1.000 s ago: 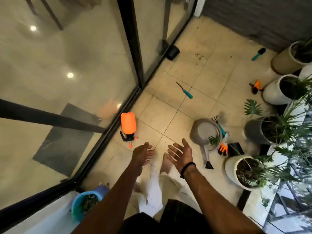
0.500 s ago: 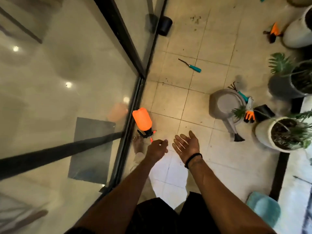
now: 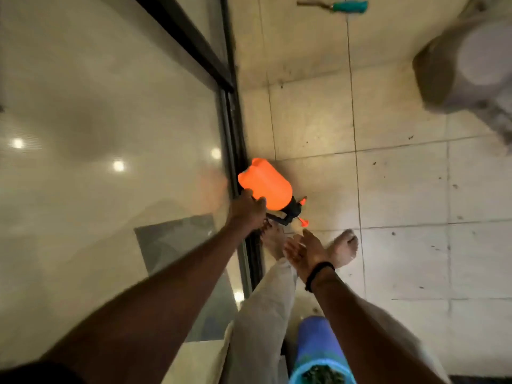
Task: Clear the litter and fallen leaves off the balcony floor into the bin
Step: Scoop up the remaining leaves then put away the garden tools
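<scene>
Two bare hands over tiled balcony floor [image 3: 401,189], head view. Left hand [image 3: 248,207] reaching to orange pressure sprayer [image 3: 267,187], fingers touching its tank, grasp not yet closed. Right hand [image 3: 303,249] open, palm up, empty. Sprayer lying on its side beside sliding-door track [image 3: 235,139], long axis diagonal, nozzle end toward feet. Blue bin [image 3: 318,353], holding leaf debris, just below right forearm. Step judged: shifting sprayer aside; next, firm wrap round tank, then lift. Litter specks scattered on tiles.
</scene>
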The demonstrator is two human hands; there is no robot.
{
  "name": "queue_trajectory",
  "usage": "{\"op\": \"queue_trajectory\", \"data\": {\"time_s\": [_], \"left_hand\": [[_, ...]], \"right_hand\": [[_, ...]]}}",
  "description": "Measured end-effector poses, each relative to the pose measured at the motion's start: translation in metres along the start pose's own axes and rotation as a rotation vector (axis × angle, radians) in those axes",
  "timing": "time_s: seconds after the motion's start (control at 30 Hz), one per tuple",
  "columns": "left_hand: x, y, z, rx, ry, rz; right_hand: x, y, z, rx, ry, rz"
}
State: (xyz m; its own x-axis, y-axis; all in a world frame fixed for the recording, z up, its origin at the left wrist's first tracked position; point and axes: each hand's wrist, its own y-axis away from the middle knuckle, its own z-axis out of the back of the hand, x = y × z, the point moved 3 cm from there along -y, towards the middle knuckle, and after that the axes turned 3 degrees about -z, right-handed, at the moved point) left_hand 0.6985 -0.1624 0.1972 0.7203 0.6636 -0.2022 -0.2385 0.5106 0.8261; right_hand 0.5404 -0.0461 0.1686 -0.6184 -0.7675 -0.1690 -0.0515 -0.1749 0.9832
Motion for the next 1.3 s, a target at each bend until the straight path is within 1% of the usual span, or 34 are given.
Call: {"op": "queue_trajectory", "data": {"time_s": [0.1, 0.17, 0.2, 0.27, 0.33, 0.37, 0.43, 0.47, 0.5, 0.53, 0.63, 0.7, 0.73, 0.77, 0.8, 0.87, 0.9, 0.93, 0.97, 1.07, 1.13, 1.23, 1.3], "left_hand": [[0.018, -0.077, -0.019, -0.059, -0.042, 0.01], [0.024, -0.118, -0.026, -0.108, -0.064, 0.003], [0.026, -0.138, -0.029, -0.132, -0.071, -0.007], [0.032, -0.176, -0.039, -0.147, -0.104, -0.031], [0.04, -0.204, -0.045, -0.134, -0.12, -0.058], [0.042, -0.213, -0.046, -0.12, -0.117, -0.073], [0.042, -0.227, -0.049, -0.083, -0.095, -0.108], [0.044, -0.228, -0.05, -0.072, -0.086, -0.117], [0.038, -0.225, -0.053, -0.063, -0.093, -0.139], [0.04, -0.221, -0.055, -0.054, -0.087, -0.148], [0.05, -0.204, -0.06, -0.072, -0.032, -0.132], [0.04, -0.178, -0.061, -0.106, 0.011, -0.093], [0.029, -0.163, -0.06, -0.122, 0.038, -0.068], [0.018, -0.147, -0.059, -0.138, 0.053, -0.045], [0.004, -0.131, -0.058, -0.148, 0.069, -0.018], [-0.016, -0.104, -0.054, -0.151, 0.071, 0.032], [-0.032, -0.087, -0.051, -0.148, 0.056, 0.035], [-0.043, -0.073, -0.047, -0.139, 0.046, 0.038], [-0.057, -0.059, -0.045, -0.123, 0.038, 0.023], [-0.087, -0.029, -0.041, -0.056, 0.001, -0.013], [-0.115, -0.003, -0.044, -0.043, -0.066, -0.031], [-0.181, 0.058, -0.055, -0.006, -0.104, -0.112], [-0.221, 0.094, -0.077, 0.03, -0.18, -0.176]], "right_hand": [[0.001, -0.077, -0.018, 0.008, 0.02, -0.033], [0.004, -0.123, -0.027, 0.019, 0.035, -0.013], [0.008, -0.143, -0.031, 0.025, 0.08, -0.003], [0.008, -0.183, -0.038, 0.059, 0.113, -0.004], [0.012, -0.211, -0.046, 0.056, 0.065, -0.025], [0.007, -0.254, -0.042, 0.066, 0.062, -0.013], [-0.001, -0.386, -0.015, -0.029, 0.133, -0.021], [-0.008, -0.422, -0.01, -0.011, 0.096, -0.019], [-0.008, -0.424, -0.009, 0.051, 0.08, -0.008], [-0.01, -0.412, -0.009, 0.028, 0.127, 0.003], [0.014, -0.258, -0.018, -0.056, 0.316, 0.018], [0.021, -0.219, 0.0, -0.036, 0.393, 0.05], [0.026, -0.208, 0.011, -0.014, 0.382, 0.068], [0.029, -0.2, 0.025, -0.019, 0.326, 0.046], [0.032, -0.201, 0.045, -0.032, 0.295, 0.093], [0.04, -0.185, 0.075, -0.02, 0.184, 0.073], [0.054, -0.154, 0.087, -0.052, 0.104, 0.059], [0.068, -0.115, 0.096, -0.038, 0.024, 0.093], [0.079, -0.079, 0.107, -0.003, -0.054, 0.098], [0.096, 0.01, 0.14, 0.11, -0.112, 0.162], [0.104, 0.039, 0.175, 0.149, -0.113, 0.205], [0.115, 0.092, 0.219, 0.131, -0.102, 0.248], [0.118, 0.124, 0.252, 0.101, -0.115, 0.306]]}}
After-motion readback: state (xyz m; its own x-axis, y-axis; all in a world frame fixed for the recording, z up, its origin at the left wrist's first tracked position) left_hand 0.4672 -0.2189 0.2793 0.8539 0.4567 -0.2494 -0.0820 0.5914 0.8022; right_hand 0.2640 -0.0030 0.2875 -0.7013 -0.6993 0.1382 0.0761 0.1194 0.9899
